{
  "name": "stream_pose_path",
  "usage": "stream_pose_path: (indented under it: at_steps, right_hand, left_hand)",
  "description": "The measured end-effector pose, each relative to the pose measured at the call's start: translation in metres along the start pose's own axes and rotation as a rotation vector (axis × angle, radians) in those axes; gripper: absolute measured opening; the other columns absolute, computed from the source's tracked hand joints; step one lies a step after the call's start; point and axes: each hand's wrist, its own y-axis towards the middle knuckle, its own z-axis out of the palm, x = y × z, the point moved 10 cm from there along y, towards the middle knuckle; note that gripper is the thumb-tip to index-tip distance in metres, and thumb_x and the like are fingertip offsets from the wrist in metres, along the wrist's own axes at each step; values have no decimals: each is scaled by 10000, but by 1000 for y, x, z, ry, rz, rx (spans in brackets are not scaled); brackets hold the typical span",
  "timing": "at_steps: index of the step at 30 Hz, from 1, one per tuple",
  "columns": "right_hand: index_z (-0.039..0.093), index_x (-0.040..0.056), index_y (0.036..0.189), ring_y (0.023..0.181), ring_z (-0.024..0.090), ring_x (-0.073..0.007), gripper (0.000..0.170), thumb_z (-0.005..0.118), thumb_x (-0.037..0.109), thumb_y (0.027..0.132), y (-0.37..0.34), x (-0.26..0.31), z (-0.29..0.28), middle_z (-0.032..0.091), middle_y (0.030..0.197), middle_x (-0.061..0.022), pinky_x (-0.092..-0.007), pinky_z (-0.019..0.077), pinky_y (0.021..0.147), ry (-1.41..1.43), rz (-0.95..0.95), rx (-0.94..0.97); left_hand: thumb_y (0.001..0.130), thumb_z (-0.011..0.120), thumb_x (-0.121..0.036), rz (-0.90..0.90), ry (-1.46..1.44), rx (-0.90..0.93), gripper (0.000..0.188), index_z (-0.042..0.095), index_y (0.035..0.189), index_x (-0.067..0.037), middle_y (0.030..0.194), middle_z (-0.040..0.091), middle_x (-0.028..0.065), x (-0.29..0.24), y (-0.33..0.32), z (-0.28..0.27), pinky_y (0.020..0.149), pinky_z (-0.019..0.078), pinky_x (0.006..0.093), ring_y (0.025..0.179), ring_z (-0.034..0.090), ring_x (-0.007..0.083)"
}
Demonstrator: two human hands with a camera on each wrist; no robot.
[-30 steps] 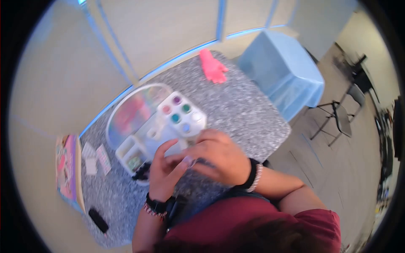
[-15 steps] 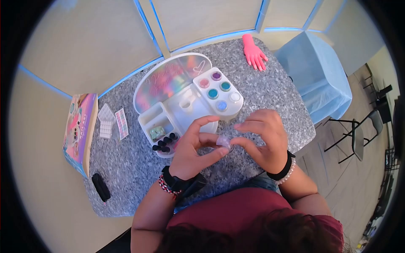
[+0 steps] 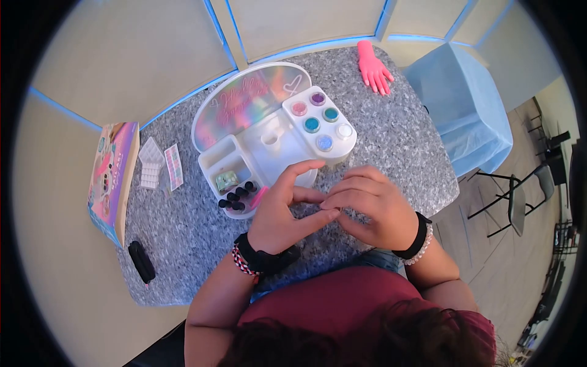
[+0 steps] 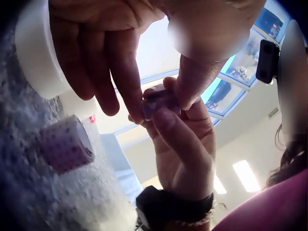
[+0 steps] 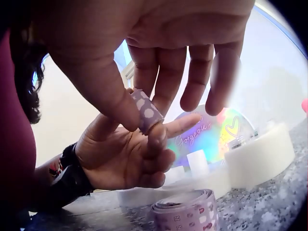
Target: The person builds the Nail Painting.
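Both hands meet in front of the body at the table's near side. A small purple strip with white spots is between their fingertips, curled over a left fingertip in the right wrist view. My left hand pinches it, with one finger stretched out away from it. From the other side, the thumb and fingers of my right hand grip the strip. In the head view the fingers hide it. Below the hands, a roll of purple printed strip stands on the speckled table.
A white plastic station with a shiny back panel holds glitter pots and black-capped bottles. A pink model hand lies at the back right. Leftward are a box, sticker sheet, white tray and black pouch.
Half a second ago the right hand was partly drawn away and the strip showed at the left fingertips. Now the right fingers have closed in over it. The head view has steadied and shifted.
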Motion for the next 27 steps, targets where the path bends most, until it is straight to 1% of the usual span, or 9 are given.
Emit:
stream_pose_path:
  at_steps: [1,3,7,10,12,16,20,25,27]
  right_hand:
    - [729,118,1114,1038,705,-340,348,843,22,799,-2,-6,0,764,1074,-55,-452,562,967,31,35,7]
    - [739,122,1088,1027,709,-329,348,874,32,781,-7,-18,2,772,1079,-53,-445,567,951,9,87,26]
    - [765,134,1042,1032,708,-314,323,928,109,764,-17,-37,9,770,1083,-49,-441,571,911,-44,216,82]
    - [760,153,1039,1042,694,-333,257,882,129,814,-18,-36,10,741,1101,-55,-447,567,924,-71,197,19]
    - [764,153,1035,1053,688,-334,245,877,128,820,-20,-41,16,730,1102,-60,-448,566,926,-59,212,60]
    - [786,142,1052,1074,675,-338,237,868,113,831,-22,-44,26,705,1105,-79,-455,563,933,-33,277,161]
    - [799,129,1106,1078,666,-337,277,862,103,837,-20,-38,26,691,1094,-94,-454,563,934,-44,260,161]
    - [820,129,1158,1145,669,-344,324,862,113,838,-17,-19,14,717,1238,-111,-448,569,985,-99,143,88]
    - [825,131,1158,1165,671,-344,325,863,114,836,-24,-22,16,720,1280,-107,-450,570,993,-148,141,126]
  left_hand:
    - [917,912,-180,-3,-3,-2,824,453,1597,-104,1140,818,125,0,0,0,1056,551,393,1132,764,189]
    - [898,928,-191,120,282,-66,836,490,1604,-103,1159,835,120,-16,-1,-6,1042,557,376,1185,766,204]
    - [876,944,-229,-7,458,-47,812,542,1576,-144,1180,843,90,-11,0,-7,1028,563,374,1204,774,220]
    - [879,935,-239,28,571,-50,771,570,1555,-175,1182,842,66,-7,-1,-4,997,575,366,1180,783,236]
    - [887,916,-225,107,662,-49,741,578,1544,-177,1180,839,59,-12,-2,1,954,591,376,1160,783,256]
    - [889,897,-196,141,702,-55,720,584,1537,-175,1173,836,54,-12,-2,3,937,595,383,1141,779,268]
    - [882,884,-164,177,744,-84,704,595,1523,-180,1182,831,30,-10,-3,3,938,598,388,1133,774,262]
    - [887,875,-158,186,757,-95,681,603,1511,-182,1191,826,9,-9,-3,2,940,599,393,1125,772,249]
    - [888,876,-167,222,766,-95,680,603,1510,-183,1179,826,0,-13,-3,4,939,597,394,1117,771,247]
